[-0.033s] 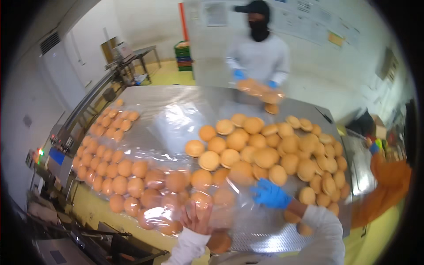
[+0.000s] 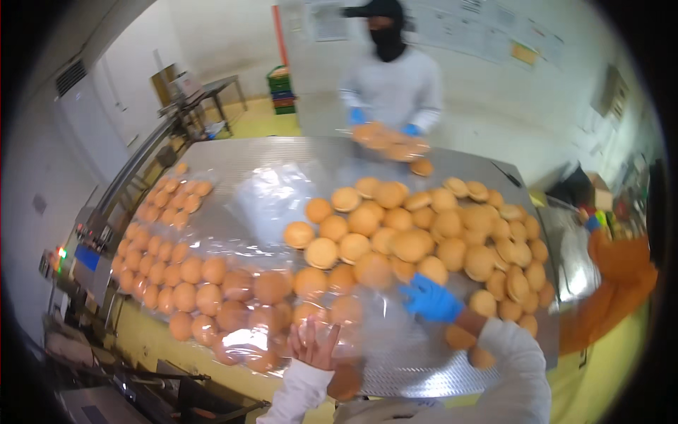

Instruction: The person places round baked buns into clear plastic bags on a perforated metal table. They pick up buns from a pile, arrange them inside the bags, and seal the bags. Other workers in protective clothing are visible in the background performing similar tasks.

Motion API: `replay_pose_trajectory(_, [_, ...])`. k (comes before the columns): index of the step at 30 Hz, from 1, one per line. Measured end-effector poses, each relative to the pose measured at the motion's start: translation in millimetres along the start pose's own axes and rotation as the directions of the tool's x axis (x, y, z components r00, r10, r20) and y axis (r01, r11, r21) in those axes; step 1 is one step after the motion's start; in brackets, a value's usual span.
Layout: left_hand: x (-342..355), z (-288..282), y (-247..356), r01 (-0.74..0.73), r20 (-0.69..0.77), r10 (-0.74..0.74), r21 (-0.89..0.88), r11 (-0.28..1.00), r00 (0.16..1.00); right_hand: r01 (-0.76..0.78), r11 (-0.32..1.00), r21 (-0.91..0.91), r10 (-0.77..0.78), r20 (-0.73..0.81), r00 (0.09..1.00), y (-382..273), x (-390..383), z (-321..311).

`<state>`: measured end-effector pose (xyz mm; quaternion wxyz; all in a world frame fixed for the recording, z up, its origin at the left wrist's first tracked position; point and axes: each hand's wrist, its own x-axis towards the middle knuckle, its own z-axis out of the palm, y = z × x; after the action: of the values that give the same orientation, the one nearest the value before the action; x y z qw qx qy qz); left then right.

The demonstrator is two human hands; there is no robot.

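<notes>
My left hand, bare, rests with fingers spread on a clear bag of golden round buns at the near edge of the steel table. My right hand, in a blue glove, has its bent fingers apart just below the loose buns, beside a clear plastic sheet or bag; whether it touches the film is unclear. Filled bags cover the table's left part. A pile of flattened empty bags lies at the middle.
Across the table a co-worker in white holds bagged buns. An orange-clothed person is at the right beside a steel side table. A conveyor machine runs along the left; stacked crates stand behind.
The whole view has shifted slightly, so the table, buns and co-worker sit a little higher and farther left in the picture. Both my hands keep nearly the same pose.
</notes>
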<state>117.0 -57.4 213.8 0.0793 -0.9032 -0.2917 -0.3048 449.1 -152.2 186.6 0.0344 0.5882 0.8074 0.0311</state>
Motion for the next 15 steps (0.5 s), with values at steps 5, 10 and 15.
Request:
replay_pose_trajectory(5, [-85.8, 103.5, 123.3, -0.146, 0.602, 0.181, -0.108, 0.983, 0.778, -0.579, 0.815, -0.021, 0.532, -0.365, 0.763, 20.3, -103.9, -12.6])
replay_pose_trajectory(10, [-91.9, 90.3, 251.5, 0.433, 0.802, -0.218, -0.055, 0.9, 0.556, -0.727, 0.5, 0.47, 0.864, -0.209, 0.459, -33.4, -218.9, -3.0])
replay_pose_trajectory(15, [-107.3, 87.4, 253.7, 0.463, 0.612, 0.066, -0.66, 0.591, 0.788, -0.913, 0.244, 0.328, 0.896, 0.283, 0.341, -63.5, -252.3, 19.2])
